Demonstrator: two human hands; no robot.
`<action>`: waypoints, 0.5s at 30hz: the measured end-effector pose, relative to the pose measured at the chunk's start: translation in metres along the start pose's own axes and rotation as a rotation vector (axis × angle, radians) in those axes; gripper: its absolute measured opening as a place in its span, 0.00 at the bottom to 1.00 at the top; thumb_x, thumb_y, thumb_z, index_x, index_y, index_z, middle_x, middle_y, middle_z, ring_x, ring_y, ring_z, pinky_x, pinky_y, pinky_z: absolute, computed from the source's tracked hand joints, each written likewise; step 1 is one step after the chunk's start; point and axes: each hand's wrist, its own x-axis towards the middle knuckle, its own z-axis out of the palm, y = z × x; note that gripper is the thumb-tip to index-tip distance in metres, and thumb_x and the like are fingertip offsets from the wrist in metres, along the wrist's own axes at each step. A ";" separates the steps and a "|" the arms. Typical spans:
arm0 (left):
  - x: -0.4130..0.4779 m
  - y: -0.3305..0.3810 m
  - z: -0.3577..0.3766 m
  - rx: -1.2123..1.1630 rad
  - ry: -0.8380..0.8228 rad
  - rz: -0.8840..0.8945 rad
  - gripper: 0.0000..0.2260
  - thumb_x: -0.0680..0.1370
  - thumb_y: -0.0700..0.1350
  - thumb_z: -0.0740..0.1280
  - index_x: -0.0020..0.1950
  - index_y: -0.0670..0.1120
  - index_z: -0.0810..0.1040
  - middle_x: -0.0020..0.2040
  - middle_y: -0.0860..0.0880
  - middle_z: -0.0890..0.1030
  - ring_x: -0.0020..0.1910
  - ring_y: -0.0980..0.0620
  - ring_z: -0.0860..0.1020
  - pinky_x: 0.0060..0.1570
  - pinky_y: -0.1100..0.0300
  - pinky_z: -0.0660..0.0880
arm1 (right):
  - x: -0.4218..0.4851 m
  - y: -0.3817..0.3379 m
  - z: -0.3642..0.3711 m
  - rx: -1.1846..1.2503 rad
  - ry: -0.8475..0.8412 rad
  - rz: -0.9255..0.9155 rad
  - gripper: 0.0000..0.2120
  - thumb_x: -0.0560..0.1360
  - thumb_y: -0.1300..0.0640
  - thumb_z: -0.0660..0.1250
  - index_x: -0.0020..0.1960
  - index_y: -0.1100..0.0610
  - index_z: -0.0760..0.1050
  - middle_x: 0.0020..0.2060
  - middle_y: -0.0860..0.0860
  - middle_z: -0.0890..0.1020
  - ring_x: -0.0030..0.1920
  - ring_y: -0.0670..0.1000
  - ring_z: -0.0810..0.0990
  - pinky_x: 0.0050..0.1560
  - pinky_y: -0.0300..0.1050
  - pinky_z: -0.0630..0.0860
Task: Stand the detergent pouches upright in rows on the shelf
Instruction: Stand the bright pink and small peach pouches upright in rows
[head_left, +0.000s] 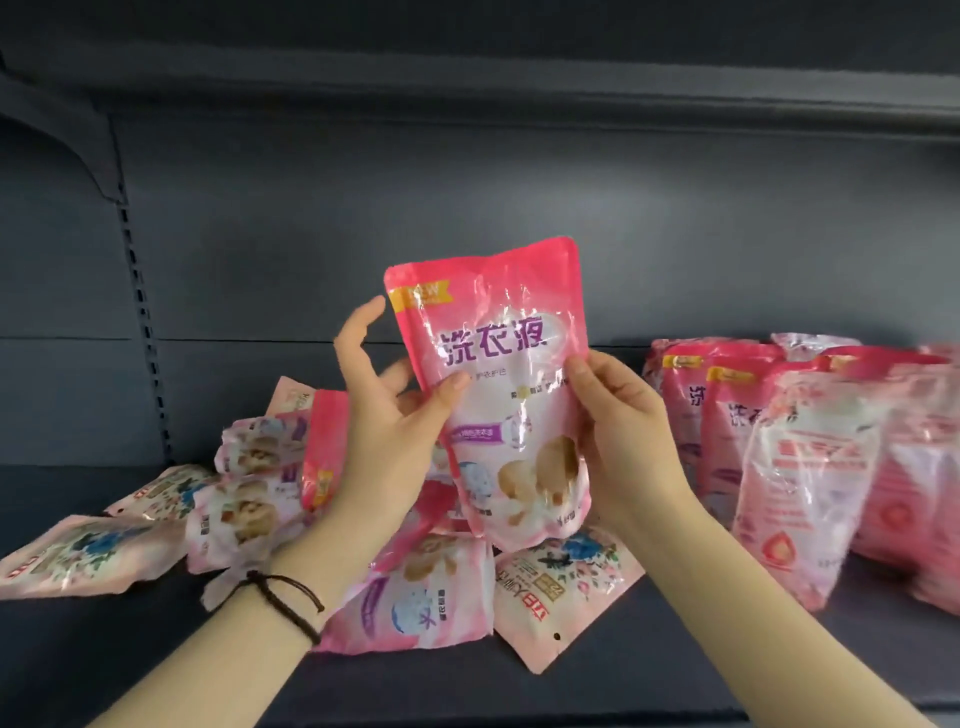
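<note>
Held pouch (498, 395): we judge it soft-walled and liquid-filled, so fairly heavy, slack at the top and bulging low. The glossy film is probably slippery. The best hold looks like both side seams near mid-height. The base should carry it once set flat.

Look: pink, with a white centre panel, purple characters, a yellow corner tag and crinkled glare.

Position: near upright, slightly tilted, in the air above the shelf (104, 675).

Left hand (384, 415) holds the left edge, thumb on the front, the other fingers (363, 322) loosely spread behind. Right hand (623, 431) pinches the right edge, thumb in front.

Below and left, loose pouches (410, 592) lie flat in a heap. At right, standing pouches (810, 467) are packed close together. There is a dark cord (285, 597) on the left wrist.
</note>
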 end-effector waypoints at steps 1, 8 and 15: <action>-0.005 0.001 0.012 -0.003 -0.029 0.007 0.29 0.76 0.38 0.69 0.66 0.61 0.59 0.52 0.50 0.84 0.51 0.52 0.83 0.46 0.60 0.80 | -0.007 -0.003 -0.012 0.002 0.019 -0.020 0.13 0.79 0.57 0.62 0.42 0.52 0.83 0.41 0.52 0.85 0.42 0.51 0.83 0.44 0.49 0.81; -0.037 -0.007 0.095 -0.039 -0.164 -0.022 0.28 0.77 0.37 0.67 0.69 0.58 0.60 0.53 0.49 0.84 0.52 0.52 0.82 0.47 0.59 0.80 | -0.045 -0.019 -0.098 0.003 0.179 -0.037 0.10 0.78 0.57 0.63 0.42 0.53 0.82 0.41 0.51 0.83 0.42 0.48 0.80 0.43 0.42 0.78; -0.069 -0.024 0.182 -0.057 -0.217 -0.050 0.27 0.78 0.41 0.67 0.69 0.62 0.61 0.58 0.49 0.82 0.56 0.49 0.81 0.50 0.50 0.80 | -0.067 -0.041 -0.186 0.004 0.213 -0.028 0.11 0.78 0.57 0.63 0.42 0.52 0.83 0.39 0.47 0.84 0.39 0.44 0.81 0.37 0.35 0.78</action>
